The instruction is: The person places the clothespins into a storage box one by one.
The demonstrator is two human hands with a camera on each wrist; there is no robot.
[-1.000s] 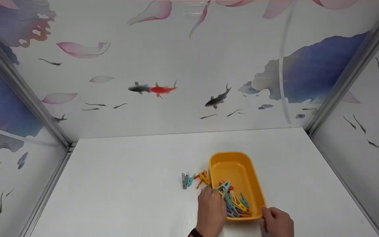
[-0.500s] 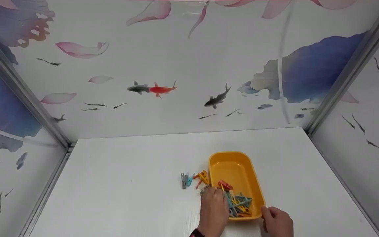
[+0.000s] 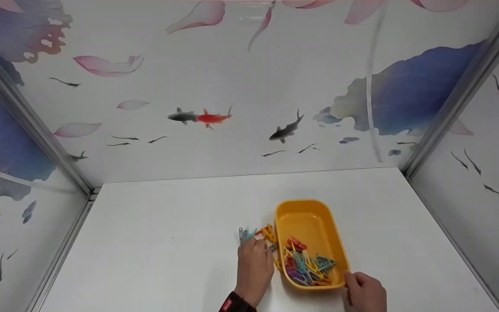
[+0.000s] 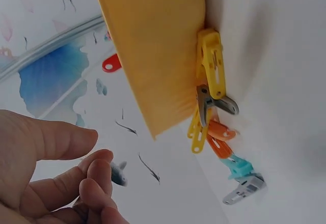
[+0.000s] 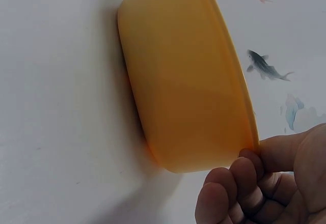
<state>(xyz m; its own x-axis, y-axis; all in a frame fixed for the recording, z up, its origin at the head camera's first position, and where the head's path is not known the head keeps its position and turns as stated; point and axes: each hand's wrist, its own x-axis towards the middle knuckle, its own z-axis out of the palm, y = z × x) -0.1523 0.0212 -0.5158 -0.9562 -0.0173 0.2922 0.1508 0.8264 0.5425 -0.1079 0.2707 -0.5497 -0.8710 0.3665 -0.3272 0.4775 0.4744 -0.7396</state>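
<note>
A yellow plastic tray (image 3: 303, 223) holds a heap of mixed-colour clothespins (image 3: 308, 268) in its near end. My right hand (image 3: 366, 290) pinches the rim at the near right corner, thumb against the edge in the right wrist view. Left of the tray, my left hand (image 3: 255, 268) hovers by several loose clothespins, thumb and fingertips apart with nothing between them in the left wrist view. That view shows a yellow clothespin (image 4: 214, 66) against the tray wall, then a grey one (image 4: 216, 104), another yellow (image 4: 198, 137), orange (image 4: 220, 145), light blue (image 4: 238, 167) and another grey (image 4: 244, 188).
The white tabletop (image 3: 167, 242) extends around the tray. A printed back wall (image 3: 249, 147) with fish and petals rises behind it, and side panels with metal frame posts (image 3: 448, 95) stand left and right.
My left hand has moved left from over the tray's left side. A yellow clothespin now shows outside the tray wall. Clothespins in the heap have shifted. My right hand has stayed at the rim.
</note>
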